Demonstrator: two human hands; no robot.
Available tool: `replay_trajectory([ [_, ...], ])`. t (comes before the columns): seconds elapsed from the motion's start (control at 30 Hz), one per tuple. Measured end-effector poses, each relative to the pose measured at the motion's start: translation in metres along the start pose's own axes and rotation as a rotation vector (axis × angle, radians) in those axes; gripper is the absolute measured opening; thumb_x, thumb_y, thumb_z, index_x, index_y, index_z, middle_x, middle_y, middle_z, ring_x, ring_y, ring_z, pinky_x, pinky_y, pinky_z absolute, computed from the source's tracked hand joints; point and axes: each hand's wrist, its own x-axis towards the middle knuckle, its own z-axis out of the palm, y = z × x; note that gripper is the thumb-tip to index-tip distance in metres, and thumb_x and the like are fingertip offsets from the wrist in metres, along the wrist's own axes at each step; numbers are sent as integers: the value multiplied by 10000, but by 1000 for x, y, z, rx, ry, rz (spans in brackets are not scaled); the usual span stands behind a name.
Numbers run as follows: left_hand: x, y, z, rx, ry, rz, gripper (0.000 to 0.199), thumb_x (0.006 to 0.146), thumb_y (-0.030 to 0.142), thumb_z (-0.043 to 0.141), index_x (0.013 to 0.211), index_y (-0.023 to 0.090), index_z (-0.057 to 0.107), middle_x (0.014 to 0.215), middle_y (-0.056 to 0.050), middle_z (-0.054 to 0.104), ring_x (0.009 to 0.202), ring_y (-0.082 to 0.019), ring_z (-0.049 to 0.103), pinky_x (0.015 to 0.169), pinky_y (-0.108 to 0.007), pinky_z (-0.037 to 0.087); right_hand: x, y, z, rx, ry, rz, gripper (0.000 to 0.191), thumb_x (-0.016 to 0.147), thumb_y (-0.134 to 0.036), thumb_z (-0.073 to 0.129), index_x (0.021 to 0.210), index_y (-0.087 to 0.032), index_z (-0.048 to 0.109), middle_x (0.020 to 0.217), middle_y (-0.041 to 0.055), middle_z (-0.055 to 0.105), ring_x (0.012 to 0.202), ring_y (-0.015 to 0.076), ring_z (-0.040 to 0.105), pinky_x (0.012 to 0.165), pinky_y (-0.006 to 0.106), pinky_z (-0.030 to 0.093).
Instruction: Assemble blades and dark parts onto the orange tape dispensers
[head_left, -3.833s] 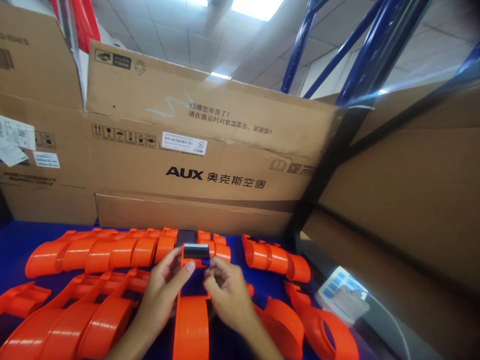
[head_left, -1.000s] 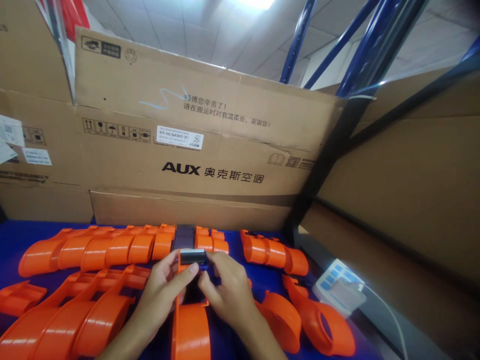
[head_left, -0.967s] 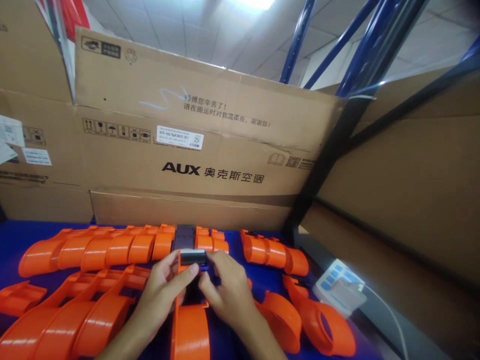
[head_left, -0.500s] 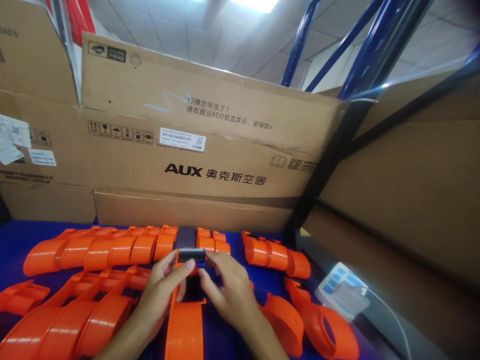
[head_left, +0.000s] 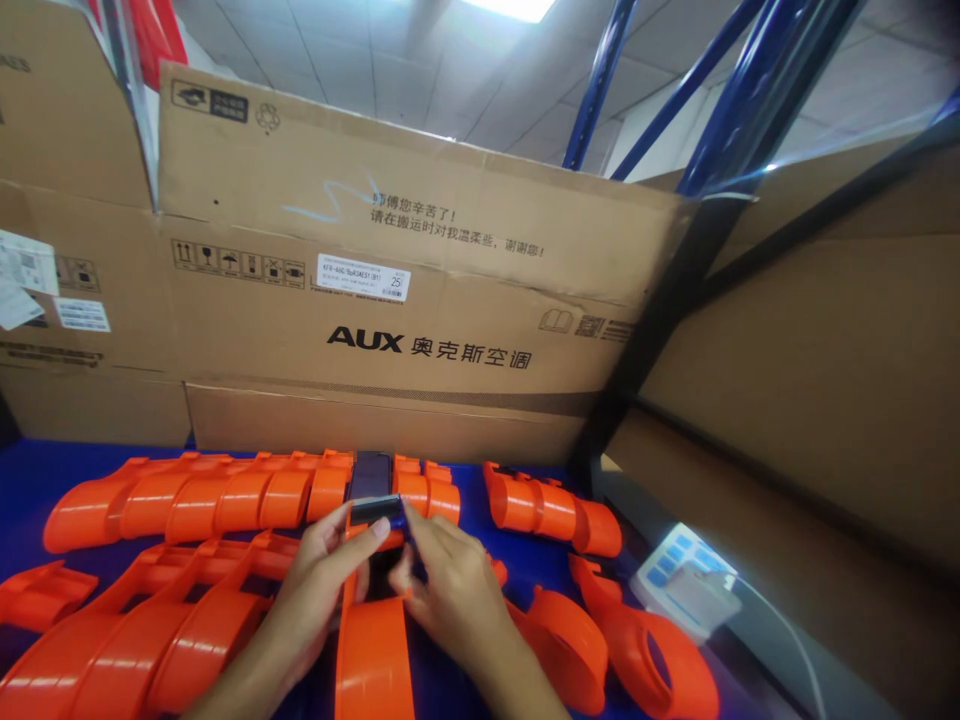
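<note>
Both hands are on one orange plastic part (head_left: 375,655), whose wide curved band hangs toward me. A dark rectangular piece (head_left: 375,510) with a pale upper edge sits across its top end. My left hand (head_left: 319,575) grips the left side, the thumb lying over the front of the dark piece. At the right end, my right hand (head_left: 454,575) is closed, index finger against the edge and thumb curled in below. Something dark blue shows beside that index finger; what it is I cannot make out. A flat dark rectangular object (head_left: 371,474) lies just behind the hands.
Similar orange parts (head_left: 187,500) stand in rows on the blue surface (head_left: 469,620), left and right. A white power strip (head_left: 686,580) with a plugged-in charger lies at the right. Behind rises a cardboard wall (head_left: 412,400), with a dark rack post (head_left: 637,350) beside it.
My right hand's fingers have curled in more at the right end of the orange part. The dark piece has tilted slightly, and the part has shifted a little.
</note>
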Motion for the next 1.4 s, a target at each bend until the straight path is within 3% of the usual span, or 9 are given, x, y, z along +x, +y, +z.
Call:
replay_trajectory([
  [0.17, 1, 3, 0, 12, -7, 17, 353, 768, 450, 842, 948, 183, 699, 473, 79, 513, 386, -65, 390, 421, -190, 303, 2, 2, -9, 92, -21, -14, 494, 932, -202, 560, 1418, -118, 534, 979, 143, 749, 830, 260, 709, 706, 377, 597],
  [0.27, 2, 0, -3, 54, -17, 35, 360, 829, 518, 770, 936, 183, 695, 443, 74, 515, 360, -66, 388, 415, -191, 313, 5, 4, -13, 150, 1, -7, 378, 957, -285, 600, 1311, -153, 602, 1026, 142, 750, 851, 252, 709, 756, 378, 588],
  [0.53, 1, -2, -4, 75, -68, 5, 432, 859, 553, 712, 1051, 167, 683, 351, 78, 487, 293, -93, 379, 371, -195, 322, 8, -4, -21, 290, 1, 73, 154, 955, -218, 539, 1024, -190, 673, 791, 41, 702, 664, 176, 631, 599, 271, 474],
  [0.7, 1, 10, -3, -11, -108, 3, 433, 857, 561, 691, 1001, 153, 679, 349, 56, 519, 263, -93, 365, 339, -187, 309, 10, -1, -32, 400, 174, 288, 326, 1046, -251, 408, 800, -196, 615, 687, 7, 636, 606, 152, 585, 564, 247, 429],
  [0.83, 3, 15, -2, 9, -51, 31, 447, 839, 575, 692, 930, 137, 702, 331, 53, 486, 266, -105, 390, 334, -196, 311, 12, 11, -28, 263, 112, 341, 313, 1001, -262, 482, 699, -213, 546, 614, -21, 558, 560, 148, 519, 520, 236, 368],
  [0.97, 0, 16, 0, 37, -15, 72, 417, 823, 564, 710, 861, 149, 710, 350, 41, 508, 289, -92, 374, 348, -195, 307, 6, 17, -20, 67, -65, 315, 132, 840, -128, 599, 755, -225, 627, 693, 0, 661, 621, 172, 595, 548, 238, 362],
  [1.13, -3, 17, 3, 48, -18, 72, 407, 825, 563, 712, 808, 156, 704, 354, 37, 508, 303, -83, 362, 361, -197, 289, -3, 19, -19, -52, -170, 320, 177, 771, -64, 633, 737, -235, 661, 717, 20, 714, 668, 203, 661, 566, 250, 369],
  [1.27, -6, 18, 7, 69, 32, 67, 382, 832, 541, 726, 870, 162, 693, 418, 35, 552, 330, -77, 369, 372, -189, 287, 3, 19, -24, -4, -149, 340, 196, 829, -69, 586, 830, -229, 700, 828, 40, 749, 771, 221, 700, 653, 278, 464],
  [1.4, -8, 15, 8, 76, 63, 33, 413, 823, 552, 739, 1002, 183, 686, 466, 35, 591, 320, -78, 366, 358, -187, 279, 12, 11, -33, 220, -46, 215, 225, 950, -137, 536, 1060, -219, 714, 958, 59, 756, 837, 210, 700, 732, 304, 542],
])
